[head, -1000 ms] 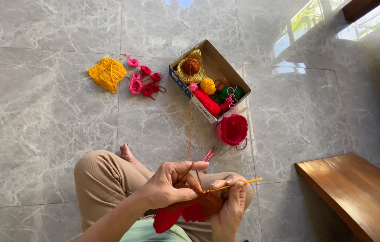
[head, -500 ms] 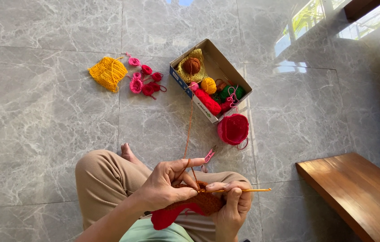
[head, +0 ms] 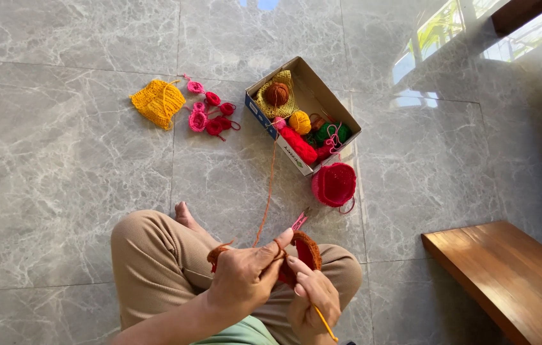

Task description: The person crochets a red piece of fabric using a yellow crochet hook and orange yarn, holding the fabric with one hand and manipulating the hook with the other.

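Left hand [head: 242, 281] pinching red crochet piece [head: 303, 252] and orange strand [head: 268, 191], right hand [head: 312, 300] gripping yellow hook [head: 325, 324], cardboard yarn box [head: 319, 96] beyond

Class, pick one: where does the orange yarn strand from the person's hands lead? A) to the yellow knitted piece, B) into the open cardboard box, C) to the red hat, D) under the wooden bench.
B: the yarn strand rises from the left hand to the cardboard box.
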